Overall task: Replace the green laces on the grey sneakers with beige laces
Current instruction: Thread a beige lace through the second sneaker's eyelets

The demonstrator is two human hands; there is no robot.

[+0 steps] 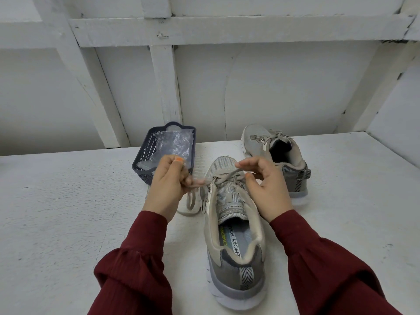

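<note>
On the pale grey insole (pixel 236 241) of the nearer grey mesh sneaker (pixel 236 267) on the bench, black capitals read "MEMORY FOA", the last letters hidden under the collar. Beside them, yellow-green letters show "CHER", cut off at both ends. The grey mesh tongue (pixel 230 202) bears a raised wordmark too faint to read.

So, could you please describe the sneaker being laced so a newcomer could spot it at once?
On the white table, two grey sneakers stand right of a dark blue basket. Take the nearer sneaker, heel toward the camera. Unlike the far sneaker, it has the left hand pinching its beige lace.
</note>
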